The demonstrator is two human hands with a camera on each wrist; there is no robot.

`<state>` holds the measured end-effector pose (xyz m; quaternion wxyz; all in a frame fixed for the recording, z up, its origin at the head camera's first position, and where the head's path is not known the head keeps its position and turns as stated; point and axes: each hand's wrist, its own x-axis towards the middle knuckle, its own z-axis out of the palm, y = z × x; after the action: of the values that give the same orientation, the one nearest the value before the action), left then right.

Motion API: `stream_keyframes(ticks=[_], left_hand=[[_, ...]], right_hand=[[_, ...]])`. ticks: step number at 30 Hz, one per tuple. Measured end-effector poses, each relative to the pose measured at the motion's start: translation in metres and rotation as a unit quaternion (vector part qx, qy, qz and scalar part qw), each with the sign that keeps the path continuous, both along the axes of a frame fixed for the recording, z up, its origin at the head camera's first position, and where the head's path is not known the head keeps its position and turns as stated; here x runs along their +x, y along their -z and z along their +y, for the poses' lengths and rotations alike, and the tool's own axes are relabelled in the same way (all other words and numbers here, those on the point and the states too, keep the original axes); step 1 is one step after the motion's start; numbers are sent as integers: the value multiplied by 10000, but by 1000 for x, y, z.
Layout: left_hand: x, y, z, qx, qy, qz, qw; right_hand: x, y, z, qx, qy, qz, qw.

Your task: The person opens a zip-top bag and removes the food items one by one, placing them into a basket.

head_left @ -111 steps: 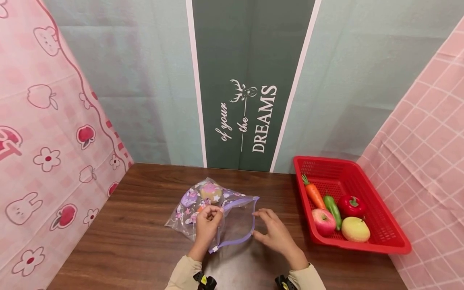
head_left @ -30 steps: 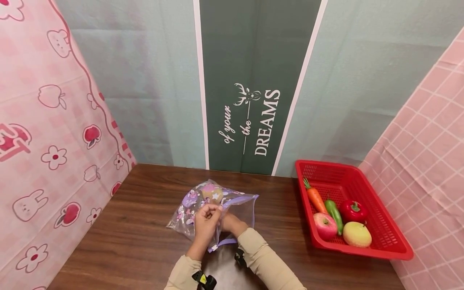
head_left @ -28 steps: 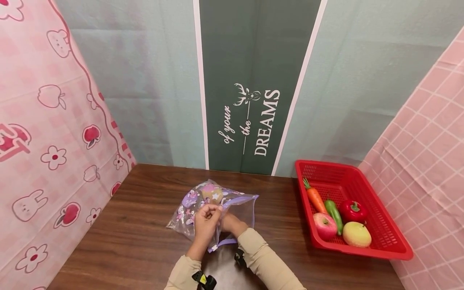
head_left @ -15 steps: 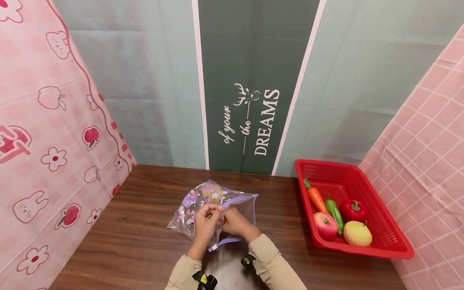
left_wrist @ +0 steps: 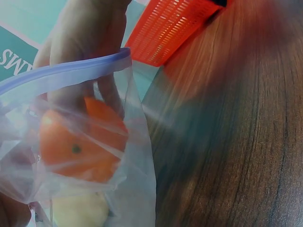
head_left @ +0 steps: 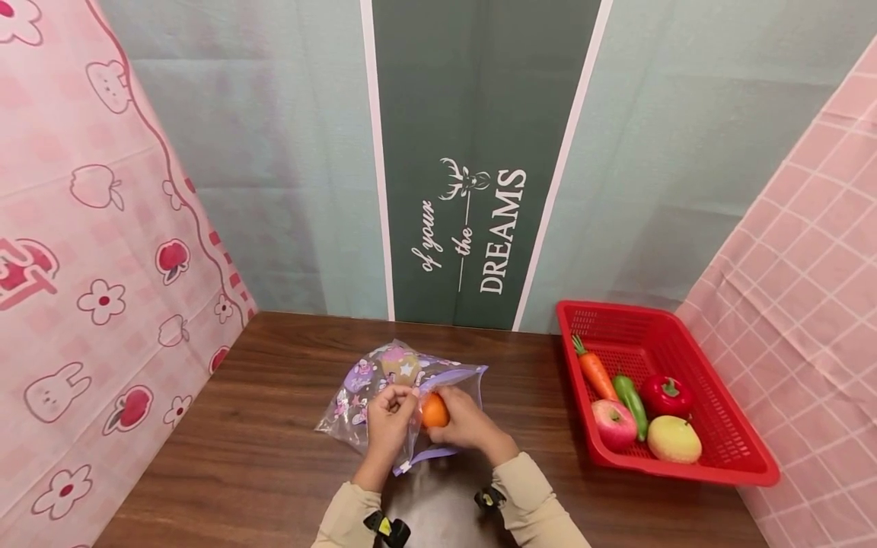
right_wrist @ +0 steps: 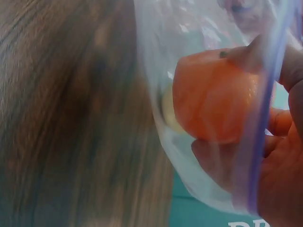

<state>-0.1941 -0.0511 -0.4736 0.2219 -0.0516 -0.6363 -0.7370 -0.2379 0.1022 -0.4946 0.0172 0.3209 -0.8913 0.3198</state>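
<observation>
A clear slider zip bag [head_left: 344, 418] with cartoon prints and a purple zip edge lies on the table, its mouth facing right. My left hand [head_left: 389, 418] pinches the near layer of the bag at the mouth. With my right hand [head_left: 473, 425] just inside that mouth, I grip an orange [head_left: 435, 411] between thumb and fingers. The left wrist view shows the orange [left_wrist: 83, 151] behind the clear plastic, its small green stem spot visible. Deeper in the bag sits a pale yellow rounded thing [left_wrist: 80, 210], partly covered by prints in the head view.
On the right stands a red plastic basket [head_left: 736, 434] holding a carrot [head_left: 596, 373], a green pepper [head_left: 629, 403], a red bell pepper [head_left: 666, 396], a pink apple [head_left: 613, 423] and a yellow round fruit [head_left: 674, 439]. Patterned cloths hang at the back and sides.
My right hand was empty at the bag's mouth, then reached deep inside. It has now drawn back to the right with the orange in its grip. My left hand keeps its pinch.
</observation>
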Motion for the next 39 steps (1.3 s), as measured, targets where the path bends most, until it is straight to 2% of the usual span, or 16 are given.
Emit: stream_keyframes(ticks=[9, 19, 23, 28, 35, 39], left_hand=[[-2, -1, 0, -34, 21, -58, 10000], [-1, 1, 1, -65, 41, -148, 9999], [-2, 1, 1, -41, 76, -129, 9999], [-3, 2, 1, -17, 112, -119, 9999], [-2, 2, 2, -51, 69, -88, 9999], [-2, 2, 1, -86, 67, -67, 9999]], right_hand=[[4, -8, 20, -502, -236, -89, 9984], [13, -15, 37, -1039, -157, -692, 9921], [13, -19, 44, -1244, -161, -716, 9895], [12, -26, 50, -1596, -343, -511, 9853], [25, -59, 51, -1859, -639, -262, 9801], [16, -43, 60, -1748, -474, 4, 9835]])
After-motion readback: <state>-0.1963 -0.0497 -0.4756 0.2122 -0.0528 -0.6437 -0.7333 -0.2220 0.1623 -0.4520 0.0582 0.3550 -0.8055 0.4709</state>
